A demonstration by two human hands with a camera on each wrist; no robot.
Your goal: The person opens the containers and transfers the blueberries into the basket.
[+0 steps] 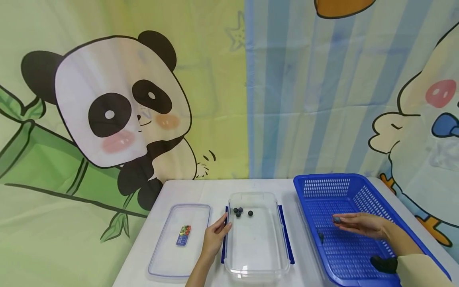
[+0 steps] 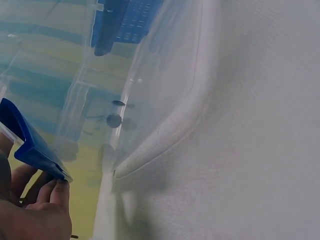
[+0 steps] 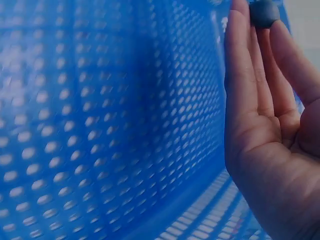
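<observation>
A clear plastic box (image 1: 256, 239) with blue side latches stands in the middle of the table. My left hand (image 1: 214, 237) grips its left side, with fingers at the blue latch (image 2: 37, 147) in the left wrist view. Several blueberries (image 1: 250, 213) lie toward the far end of the box. Over the blue basket (image 1: 305, 199), my right hand (image 1: 363, 224) pinches a blueberry (image 3: 264, 13) between thumb and fingertips. Other blueberries (image 1: 320, 237) lie near the basket's left wall, low beside that hand.
A clear lid (image 1: 168, 255) with a colourful label lies flat on the white table (image 1: 279, 185), left of the box. The basket's raised perforated walls surround my right hand. Behind the table hangs a cartoon-printed curtain (image 1: 215, 99).
</observation>
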